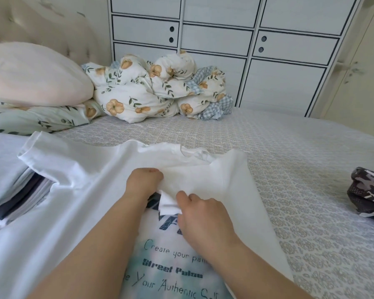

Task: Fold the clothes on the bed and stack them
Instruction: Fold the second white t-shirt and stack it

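Lying spread across the lower middle of the frame, a white T-shirt [89, 190] with a printed teal graphic covers the patterned grey bed [300, 169], its right side folded over toward the centre. Both hands meet at the edge of that folded flap: the left hand [144, 182], at the centre of the frame, has its grip curled into the fabric, fingers tucked under the fold, while the right hand [200, 214], just below and to the right, pinches the small folded corner of cloth between thumb and fingers. At the left edge of the frame a stack of folded clothes [11, 186] in pale blue, grey and dark tones sits on the bed, partly under the shirt's left sleeve. A crumpled camouflage garment [367, 190] lies at the right edge, well apart from the shirt. In the upper left rest a pink pillow [30, 76] and a bunched floral duvet [156, 89], with a white cabinet [268, 61] behind them.
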